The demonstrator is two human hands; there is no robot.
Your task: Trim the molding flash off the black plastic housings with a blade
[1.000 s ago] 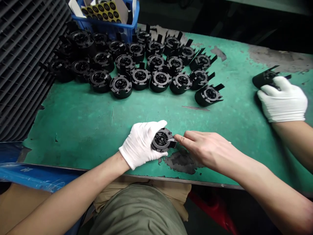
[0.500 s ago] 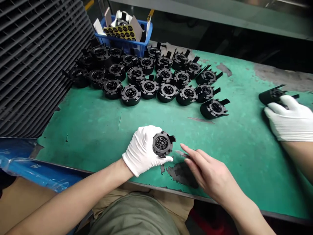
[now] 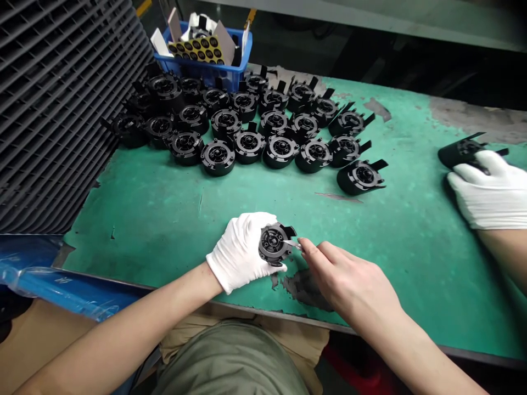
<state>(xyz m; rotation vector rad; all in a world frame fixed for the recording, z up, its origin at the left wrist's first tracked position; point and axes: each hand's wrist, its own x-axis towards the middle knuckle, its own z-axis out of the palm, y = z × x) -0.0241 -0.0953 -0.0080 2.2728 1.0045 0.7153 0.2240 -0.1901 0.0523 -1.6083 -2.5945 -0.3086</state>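
Observation:
My left hand (image 3: 242,249), in a white glove, is wrapped round a round black plastic housing (image 3: 272,245). Its ringed inner face, with a central hub and ribs, is turned up towards me, and a tab sticks out at its upper right. Bare-skinned, my right hand (image 3: 341,271) pinches a small pointed metal blade (image 3: 292,243). The blade's tip lies over the housing's face, right of the hub; whether it touches cannot be made out. The blade's rear end is hidden in my fingers.
Several similar black housings (image 3: 281,149) stand grouped on the worn green tabletop (image 3: 403,219). Behind them is a blue bin (image 3: 242,74) with a sticker sheet (image 3: 197,50). Black slatted racks (image 3: 61,109) rise at left. At right, another person's gloved hand (image 3: 492,192) holds a housing (image 3: 461,152).
My right hand has moved left and slightly up, bringing the blade from beside the housing to over its face. My left hand keeps its grip, nearly still.

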